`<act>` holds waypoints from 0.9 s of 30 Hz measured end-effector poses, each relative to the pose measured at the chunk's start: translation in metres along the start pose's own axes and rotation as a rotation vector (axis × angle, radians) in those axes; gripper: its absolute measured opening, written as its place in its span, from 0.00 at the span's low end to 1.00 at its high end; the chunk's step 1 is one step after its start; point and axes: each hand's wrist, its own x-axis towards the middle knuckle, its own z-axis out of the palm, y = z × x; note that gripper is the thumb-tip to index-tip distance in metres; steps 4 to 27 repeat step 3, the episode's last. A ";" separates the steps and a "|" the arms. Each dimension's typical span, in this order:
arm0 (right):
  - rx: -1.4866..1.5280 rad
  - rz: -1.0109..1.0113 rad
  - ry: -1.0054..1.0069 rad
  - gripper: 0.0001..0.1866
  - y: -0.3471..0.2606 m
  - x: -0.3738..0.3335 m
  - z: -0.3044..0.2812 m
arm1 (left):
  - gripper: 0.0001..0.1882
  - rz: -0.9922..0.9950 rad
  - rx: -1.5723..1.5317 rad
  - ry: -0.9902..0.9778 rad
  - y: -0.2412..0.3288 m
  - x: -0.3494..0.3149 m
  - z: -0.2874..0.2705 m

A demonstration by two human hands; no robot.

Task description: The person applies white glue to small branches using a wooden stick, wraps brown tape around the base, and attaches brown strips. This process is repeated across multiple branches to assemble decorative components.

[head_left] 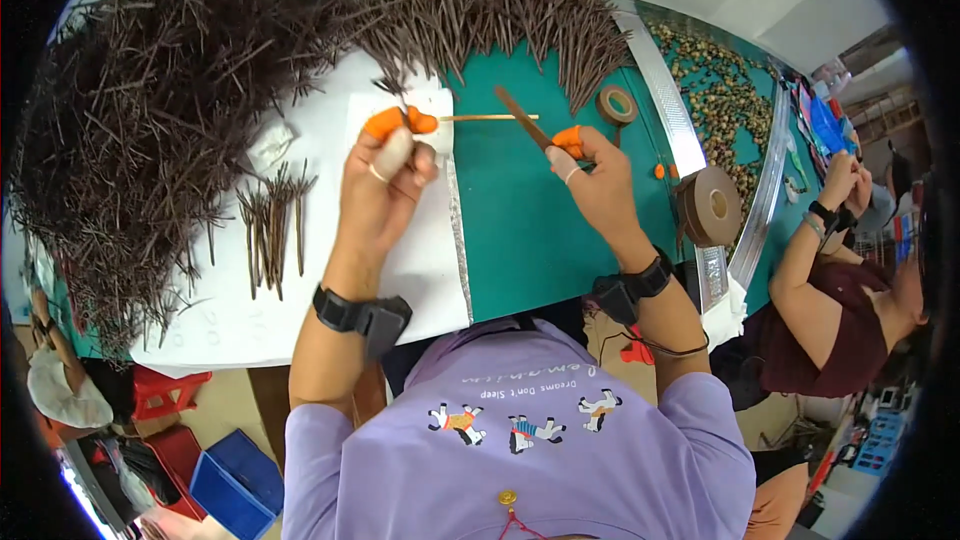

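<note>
My left hand (385, 160), with orange finger covers and a pale thumb cover, pinches a dark, thin branched twig (390, 87) whose tips point up and away. In my right hand (598, 175), also with an orange cover, a flat brown strip of tape (522, 118) is gripped, its free end slanting up to the left. Between the hands a thin light stick (495, 117) extends across the green mat (540, 210), its left end close to my left fingers. Whether that end is touched is unclear. A small bunch of brown twigs (270, 230) lies left of my left hand.
A tall heap of dark twigs (130, 100) fills the left; a row of twigs (500, 15) lines the back. Right stand a large brown tape roll (735, 205), a smaller roll (617, 105) and a metal channel (665, 90) beside scattered small buds (725, 80). Another person (830, 310) sits at right.
</note>
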 end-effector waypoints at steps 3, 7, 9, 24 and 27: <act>0.082 0.014 0.086 0.05 -0.007 0.001 0.011 | 0.13 -0.099 0.024 0.067 -0.021 -0.015 0.020; 0.082 0.014 0.086 0.05 -0.007 0.001 0.011 | 0.13 -0.099 0.024 0.067 -0.021 -0.015 0.020; 0.082 0.014 0.086 0.05 -0.007 0.001 0.011 | 0.13 -0.099 0.024 0.067 -0.021 -0.015 0.020; 0.082 0.014 0.086 0.05 -0.007 0.001 0.011 | 0.13 -0.099 0.024 0.067 -0.021 -0.015 0.020; 0.082 0.014 0.086 0.05 -0.007 0.001 0.011 | 0.13 -0.099 0.024 0.067 -0.021 -0.015 0.020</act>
